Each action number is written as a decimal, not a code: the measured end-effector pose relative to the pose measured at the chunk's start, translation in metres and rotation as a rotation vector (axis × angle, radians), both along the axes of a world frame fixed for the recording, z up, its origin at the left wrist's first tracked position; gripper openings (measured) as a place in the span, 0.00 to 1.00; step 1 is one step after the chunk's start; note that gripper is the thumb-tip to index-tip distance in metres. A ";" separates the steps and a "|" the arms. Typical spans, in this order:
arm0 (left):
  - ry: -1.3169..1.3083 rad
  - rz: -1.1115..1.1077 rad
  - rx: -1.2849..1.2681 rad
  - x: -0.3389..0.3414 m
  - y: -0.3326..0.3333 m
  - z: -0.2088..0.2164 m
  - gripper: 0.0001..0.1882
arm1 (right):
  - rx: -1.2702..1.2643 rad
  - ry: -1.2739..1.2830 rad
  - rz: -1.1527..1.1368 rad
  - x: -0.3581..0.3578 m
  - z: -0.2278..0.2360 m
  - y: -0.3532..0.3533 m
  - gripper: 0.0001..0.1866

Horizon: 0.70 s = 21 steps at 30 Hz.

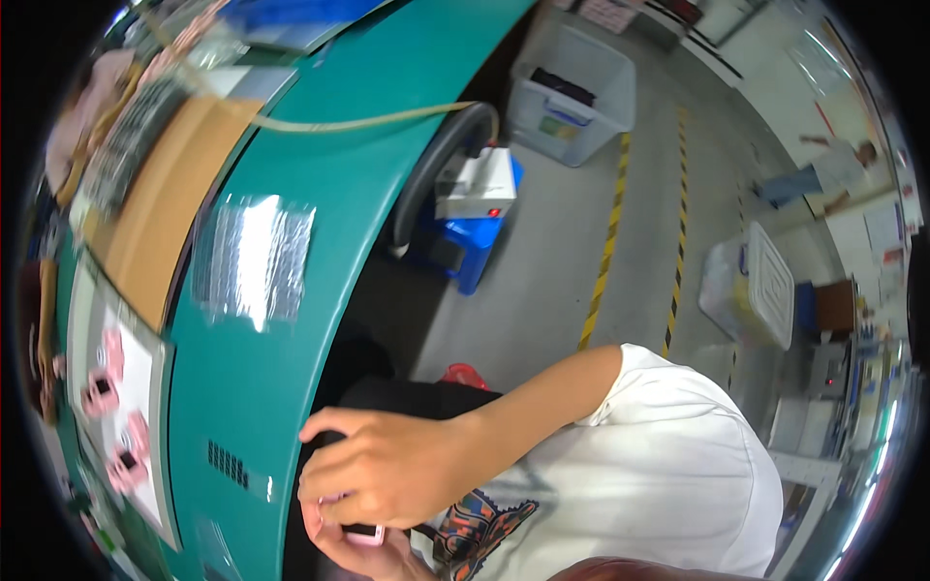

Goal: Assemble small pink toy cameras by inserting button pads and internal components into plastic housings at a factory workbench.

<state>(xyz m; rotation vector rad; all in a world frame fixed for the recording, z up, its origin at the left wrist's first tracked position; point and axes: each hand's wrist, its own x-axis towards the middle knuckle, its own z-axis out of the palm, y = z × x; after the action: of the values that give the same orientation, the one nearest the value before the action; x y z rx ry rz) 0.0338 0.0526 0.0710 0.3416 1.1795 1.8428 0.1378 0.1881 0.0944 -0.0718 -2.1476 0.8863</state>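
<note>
Low in the view, my left hand (383,560) holds a small pink watch-like device (364,533) with a dark screen, mostly covered by fingers. My right hand (378,470) lies over it, its fingers bent down onto the device and one finger lifted apart. Both hands are at the edge of the green worktable (368,165), close to my white shirt. Several similar pink smartwatches (100,392) rest on a white tray (160,484) across the table. A patch of small black pieces (228,465) sits on the table near my hands.
Clear plastic bags (254,259) lie on the table beside a brown board (174,213). A hose (358,124) runs to a white box (477,189) on a blue stool (470,254). Plastic bins (572,97) stand on the taped floor, where another person (823,174) is seen.
</note>
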 end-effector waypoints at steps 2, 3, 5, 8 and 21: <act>0.022 -0.056 0.049 -0.011 -0.006 -0.015 0.21 | 0.037 0.010 -0.065 0.002 -0.003 -0.004 0.03; 0.076 0.095 -0.072 -0.011 -0.005 -0.021 0.20 | 0.057 0.002 -0.057 0.005 -0.005 -0.003 0.04; 0.119 0.207 -0.166 0.002 0.020 -0.030 0.20 | 0.103 0.066 -0.099 0.012 -0.004 -0.008 0.05; -0.004 0.503 0.830 0.060 0.099 -0.033 0.15 | 0.215 0.099 -0.144 0.016 0.005 -0.004 0.06; -0.757 0.310 -0.236 -0.012 0.014 0.035 0.28 | 0.221 0.231 -0.314 -0.010 -0.016 -0.032 0.07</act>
<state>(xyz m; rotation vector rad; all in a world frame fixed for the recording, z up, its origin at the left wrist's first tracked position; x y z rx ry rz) 0.0219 0.0661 0.1059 -0.6579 0.9140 1.8033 0.1278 0.1556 0.0783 -0.1803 -1.9360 0.4500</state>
